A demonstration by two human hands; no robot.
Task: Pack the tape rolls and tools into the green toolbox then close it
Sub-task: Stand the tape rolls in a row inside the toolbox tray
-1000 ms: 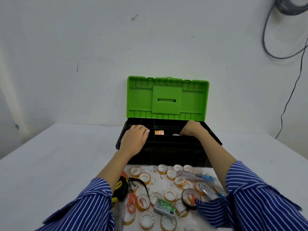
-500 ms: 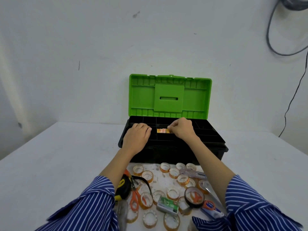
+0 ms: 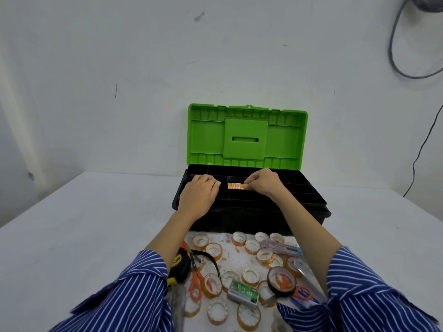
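Can't read the print on the orange label (image 3: pixel 236 186) in the toolbox (image 3: pixel 249 207), way too small. The right hand (image 3: pixel 262 185) covers its right end. Sleeves (image 3: pixel 374 303) hide some tape rolls (image 3: pixel 248 315) and part of the scissors (image 3: pixel 303 293), and the bottom edge cuts off the nearest rolls.

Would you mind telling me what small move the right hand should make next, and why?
Probably release the tape roll into the tray compartment and withdraw: the right hand pinches its end, it already sits inside the toolbox, and many rolls wait on the table.
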